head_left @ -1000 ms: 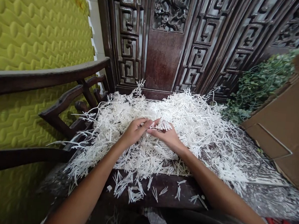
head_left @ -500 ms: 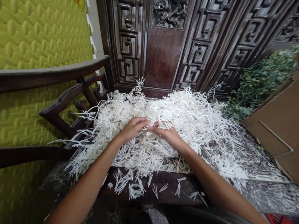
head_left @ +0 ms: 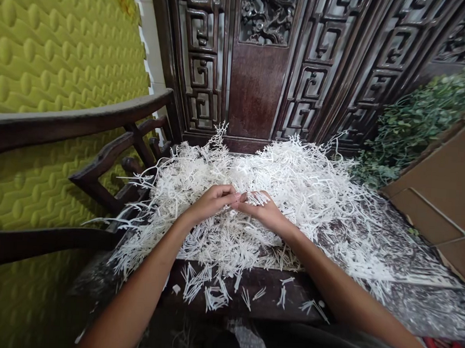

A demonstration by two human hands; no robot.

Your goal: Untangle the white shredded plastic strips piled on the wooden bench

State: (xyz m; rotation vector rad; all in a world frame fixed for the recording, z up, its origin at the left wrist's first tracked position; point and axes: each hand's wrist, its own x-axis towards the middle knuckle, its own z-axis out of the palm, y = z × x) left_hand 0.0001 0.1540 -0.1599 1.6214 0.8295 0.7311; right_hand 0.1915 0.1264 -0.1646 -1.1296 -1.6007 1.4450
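Note:
A wide heap of white branching sprigs point(head_left: 302, 183) covers the dark wooden seat point(head_left: 265, 285). Above the middle of the heap, my left hand point(head_left: 215, 201) and my right hand point(head_left: 260, 209) meet at the fingertips. The right fingers are closed round a small white sprig point(head_left: 256, 197), whose tips fan out over the hand. My left thumb and fingers are pinched where the two hands touch; what lies between them is too small to make out.
Loose white bits lie along the seat's front edge. A dark wooden armrest point(head_left: 83, 114) stands at the left, beside a yellow textured surface point(head_left: 67, 46). Carved wooden panels point(head_left: 256, 87) rise behind. Green foliage point(head_left: 418, 121) and a cardboard box point(head_left: 445, 190) are at the right.
The view has shifted slightly. My left fingertips have come closer to the right ones and now touch them; the right hand keeps its sprig.

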